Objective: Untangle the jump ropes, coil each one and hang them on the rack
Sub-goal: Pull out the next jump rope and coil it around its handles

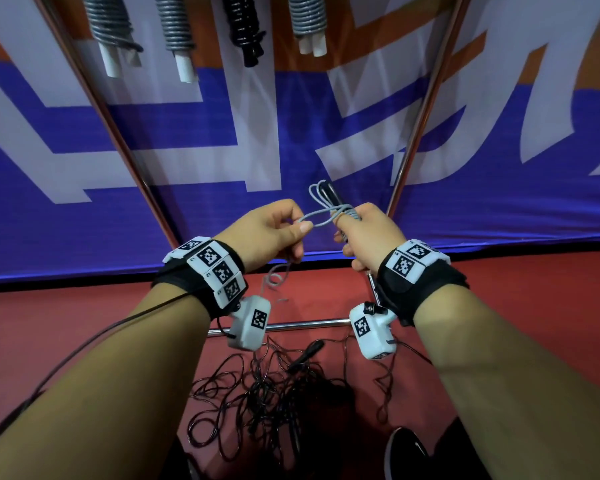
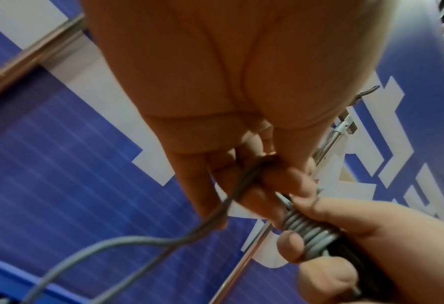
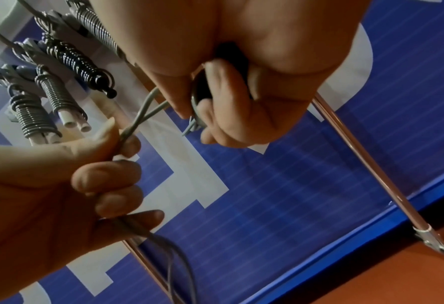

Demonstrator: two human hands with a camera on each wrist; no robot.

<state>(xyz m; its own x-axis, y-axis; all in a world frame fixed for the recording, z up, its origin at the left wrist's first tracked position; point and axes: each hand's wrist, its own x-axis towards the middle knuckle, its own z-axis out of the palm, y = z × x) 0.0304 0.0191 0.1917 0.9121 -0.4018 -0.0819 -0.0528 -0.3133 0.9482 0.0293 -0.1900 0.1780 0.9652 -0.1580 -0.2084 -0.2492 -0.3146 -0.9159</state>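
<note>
My right hand point(image 1: 357, 233) grips a pair of black handles point(image 3: 223, 67) with a grey jump rope point(image 1: 321, 216) wound round them in several turns point(image 2: 309, 232); a few grey loops stick out above the fist. My left hand point(image 1: 298, 230) pinches the free grey cord between thumb and fingers, just left of the right hand. The cord's tail point(image 1: 274, 278) hangs down below the left hand. On the floor under my wrists lies a tangled black jump rope point(image 1: 267, 393). Both hands are held in front of the rack, between its two poles.
Several coiled ropes hang from the rack's hooks overhead, grey ones with white handles point(image 1: 111, 26) and a black one point(image 1: 243, 22). Slanted metal poles point(image 1: 416, 133) frame the rack; a low crossbar point(image 1: 302, 325) runs above the red floor. A blue-and-white banner point(image 1: 187, 133) stands behind. A black shoe point(image 1: 406, 452) is at the bottom.
</note>
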